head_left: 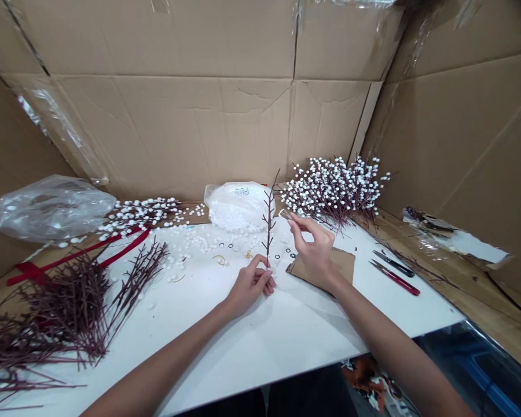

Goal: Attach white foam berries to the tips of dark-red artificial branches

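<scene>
My left hand (250, 285) is closed round the bottom of a thin dark red twig (268, 217), holding it upright over the white table (286, 336). Its side shoots are bare. My right hand (313, 248) hovers just right of the twig, thumb and forefinger pinched on something small I cannot make out. Loose white foam beads (200, 237) lie scattered behind the hands, near a clear bag of beads (237, 204).
A pile of bare twigs (69, 307) lies at the left. Beaded twigs (336, 188) are heaped at the back right, more (134, 213) at the back left. A brown card (323, 265), small scissors (395, 272), a red ribbon (91, 252), an empty plastic bag (47, 208). Cardboard walls surround the table.
</scene>
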`<state>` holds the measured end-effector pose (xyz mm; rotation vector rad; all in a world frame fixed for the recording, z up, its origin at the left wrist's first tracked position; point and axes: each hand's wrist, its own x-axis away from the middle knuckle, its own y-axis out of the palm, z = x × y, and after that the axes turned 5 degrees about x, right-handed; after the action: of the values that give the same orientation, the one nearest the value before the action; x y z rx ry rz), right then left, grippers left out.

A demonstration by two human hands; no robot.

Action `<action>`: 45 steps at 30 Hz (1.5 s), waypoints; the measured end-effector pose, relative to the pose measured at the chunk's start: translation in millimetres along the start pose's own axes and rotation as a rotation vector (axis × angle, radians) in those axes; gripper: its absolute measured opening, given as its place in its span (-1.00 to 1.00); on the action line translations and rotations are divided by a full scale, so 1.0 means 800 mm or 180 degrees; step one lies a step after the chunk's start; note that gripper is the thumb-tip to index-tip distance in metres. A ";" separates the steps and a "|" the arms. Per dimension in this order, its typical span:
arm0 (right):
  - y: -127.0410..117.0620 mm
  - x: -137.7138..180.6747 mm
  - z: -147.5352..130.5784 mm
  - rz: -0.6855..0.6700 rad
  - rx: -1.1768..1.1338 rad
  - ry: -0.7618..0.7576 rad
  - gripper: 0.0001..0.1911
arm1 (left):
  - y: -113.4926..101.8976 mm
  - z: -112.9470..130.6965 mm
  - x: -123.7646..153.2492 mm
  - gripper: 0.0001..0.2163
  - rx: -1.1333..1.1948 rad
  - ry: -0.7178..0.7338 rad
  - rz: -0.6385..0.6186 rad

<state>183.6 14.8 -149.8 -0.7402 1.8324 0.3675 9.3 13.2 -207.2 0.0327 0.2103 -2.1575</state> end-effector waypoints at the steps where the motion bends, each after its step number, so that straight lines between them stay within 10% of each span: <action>1: 0.000 0.001 0.000 0.0019 -0.0012 -0.0045 -0.83 | 0.000 0.000 0.000 -0.82 0.0001 0.0001 0.0003; 18: -0.001 0.000 -0.003 0.0069 0.0029 -0.0781 -0.74 | 0.002 0.003 0.001 -0.80 -0.0031 -0.0001 0.0053; 45: -0.005 -0.003 -0.002 0.0121 0.0060 -0.0285 -0.80 | 0.005 0.012 0.004 -0.78 -0.0125 -0.0019 0.0059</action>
<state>185.3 11.5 -146.2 -0.6665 1.7653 0.4012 11.6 6.9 -198.2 0.0056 0.2479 -2.1342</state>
